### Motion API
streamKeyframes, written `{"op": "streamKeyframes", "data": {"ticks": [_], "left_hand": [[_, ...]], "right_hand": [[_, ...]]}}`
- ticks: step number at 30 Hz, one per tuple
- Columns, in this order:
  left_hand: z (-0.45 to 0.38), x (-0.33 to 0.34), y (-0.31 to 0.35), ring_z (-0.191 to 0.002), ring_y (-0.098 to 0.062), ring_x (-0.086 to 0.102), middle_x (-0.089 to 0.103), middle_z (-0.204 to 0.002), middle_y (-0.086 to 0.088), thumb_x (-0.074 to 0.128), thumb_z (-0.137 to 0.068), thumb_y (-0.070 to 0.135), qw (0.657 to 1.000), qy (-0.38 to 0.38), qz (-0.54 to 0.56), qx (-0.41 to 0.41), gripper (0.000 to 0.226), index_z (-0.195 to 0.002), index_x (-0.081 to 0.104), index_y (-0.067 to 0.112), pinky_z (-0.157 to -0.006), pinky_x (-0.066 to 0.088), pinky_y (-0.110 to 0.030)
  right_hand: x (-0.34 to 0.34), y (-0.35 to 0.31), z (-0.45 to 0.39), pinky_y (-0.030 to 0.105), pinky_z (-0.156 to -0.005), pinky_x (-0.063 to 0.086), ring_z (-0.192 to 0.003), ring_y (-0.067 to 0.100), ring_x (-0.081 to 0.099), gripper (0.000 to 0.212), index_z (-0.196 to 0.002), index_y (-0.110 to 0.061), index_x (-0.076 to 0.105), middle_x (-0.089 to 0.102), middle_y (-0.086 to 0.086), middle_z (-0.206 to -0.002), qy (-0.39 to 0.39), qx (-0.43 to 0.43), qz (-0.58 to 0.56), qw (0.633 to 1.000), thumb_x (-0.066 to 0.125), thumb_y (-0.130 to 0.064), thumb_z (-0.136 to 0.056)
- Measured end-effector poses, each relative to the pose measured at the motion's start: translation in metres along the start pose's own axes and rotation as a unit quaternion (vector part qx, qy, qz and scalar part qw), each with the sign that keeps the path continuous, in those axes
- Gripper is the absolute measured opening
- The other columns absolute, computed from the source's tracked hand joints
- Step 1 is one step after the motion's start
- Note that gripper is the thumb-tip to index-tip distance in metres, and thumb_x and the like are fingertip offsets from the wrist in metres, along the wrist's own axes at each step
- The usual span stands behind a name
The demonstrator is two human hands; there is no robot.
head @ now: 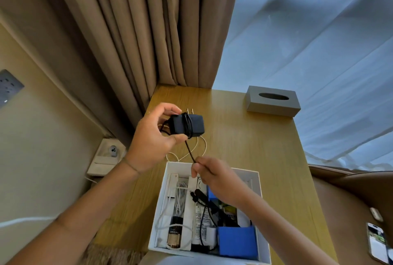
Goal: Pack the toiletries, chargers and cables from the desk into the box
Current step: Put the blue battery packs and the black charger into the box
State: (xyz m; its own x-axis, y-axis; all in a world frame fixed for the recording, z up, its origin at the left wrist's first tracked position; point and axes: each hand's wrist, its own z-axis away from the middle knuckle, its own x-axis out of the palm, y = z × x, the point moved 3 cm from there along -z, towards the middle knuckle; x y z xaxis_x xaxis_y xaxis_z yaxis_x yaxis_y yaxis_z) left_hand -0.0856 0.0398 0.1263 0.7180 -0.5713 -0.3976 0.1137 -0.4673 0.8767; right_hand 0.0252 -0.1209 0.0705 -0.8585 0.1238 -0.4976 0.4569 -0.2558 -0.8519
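My left hand [152,137] grips a black charger [187,125] above the wooden desk [265,147], its prongs pointing up and its black cable [190,150] wound round the block. My right hand [212,174] pinches the loose end of that cable just below, over the far edge of the white box [262,245]. Inside the box lie a white cable, a brown bottle [174,231], white tubes, black cables and blue boxes [237,242]. A white cable [191,152] lies on the desk behind the box.
A grey tissue box [273,101] stands at the desk's far right. Brown curtains hang behind the desk, sheer curtains to the right. A phone [377,241] lies on a brown seat at right. A wall socket panel [8,87] is at left, a small tray [106,157] below it.
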Motion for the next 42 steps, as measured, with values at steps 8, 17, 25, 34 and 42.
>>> {"op": "streamKeyframes", "data": {"ticks": [8, 17, 25, 34, 42], "left_hand": [[0.005, 0.011, -0.032, -0.098, -0.005, 0.068, 0.071, -0.105, 0.019, 0.094, -0.060, 0.014, 0.975, -0.174, -0.128, -0.049, 0.056, -0.105, 0.072, 0.040, -0.085, 0.058, -0.024], [0.005, 0.008, 0.002, -0.109, -0.030, 0.069, 0.070, -0.119, -0.007, 0.094, -0.061, 0.032, 0.955, -0.260, 0.138, -0.048, 0.058, -0.113, 0.072, 0.020, -0.091, 0.059, -0.039], [0.021, 0.019, -0.020, -0.111, -0.033, 0.068, 0.070, -0.121, -0.009, 0.090, -0.067, 0.007, 0.958, -0.097, 0.251, -0.098, 0.057, -0.118, 0.064, 0.005, -0.088, 0.059, -0.036], [0.044, 0.045, -0.025, -0.095, -0.011, 0.065, 0.066, -0.104, 0.010, 0.090, -0.068, 0.022, 0.994, 0.078, 0.037, -0.060, 0.045, -0.102, 0.061, 0.027, -0.081, 0.058, -0.034], [0.062, 0.063, -0.035, -0.094, -0.009, 0.060, 0.054, -0.108, 0.004, 0.092, -0.069, 0.022, 0.990, 0.074, -0.100, 0.065, 0.050, -0.107, 0.060, 0.019, -0.077, 0.052, -0.019]], "right_hand": [[-0.064, -0.037, -0.014, 0.035, -0.070, 0.056, -0.066, 0.009, 0.060, 0.022, -0.101, -0.023, 0.067, 0.067, -0.007, -0.079, 0.058, -0.057, 0.249, 0.965, 0.046, -0.029, -0.105], [-0.066, -0.002, -0.039, 0.023, -0.061, 0.047, -0.064, 0.023, 0.054, 0.017, -0.079, -0.010, 0.073, 0.064, 0.010, -0.069, 0.120, -0.028, -0.174, 0.977, 0.069, -0.020, -0.093], [-0.003, 0.023, -0.018, 0.033, -0.072, 0.049, -0.059, 0.012, 0.059, 0.035, -0.076, -0.017, 0.080, 0.065, 0.004, -0.062, 0.123, 0.092, -0.393, 0.907, 0.057, -0.004, -0.098], [0.011, 0.015, -0.006, 0.033, -0.080, 0.060, -0.069, 0.019, 0.064, 0.018, -0.100, 0.002, 0.073, 0.070, 0.015, -0.085, 0.126, 0.165, -0.481, 0.851, 0.060, -0.009, -0.098], [0.016, 0.028, 0.000, 0.034, -0.080, 0.060, -0.082, 0.022, 0.071, 0.047, -0.111, -0.003, 0.073, 0.074, 0.011, -0.093, 0.146, 0.231, -0.505, 0.819, 0.077, -0.042, -0.085]]}}
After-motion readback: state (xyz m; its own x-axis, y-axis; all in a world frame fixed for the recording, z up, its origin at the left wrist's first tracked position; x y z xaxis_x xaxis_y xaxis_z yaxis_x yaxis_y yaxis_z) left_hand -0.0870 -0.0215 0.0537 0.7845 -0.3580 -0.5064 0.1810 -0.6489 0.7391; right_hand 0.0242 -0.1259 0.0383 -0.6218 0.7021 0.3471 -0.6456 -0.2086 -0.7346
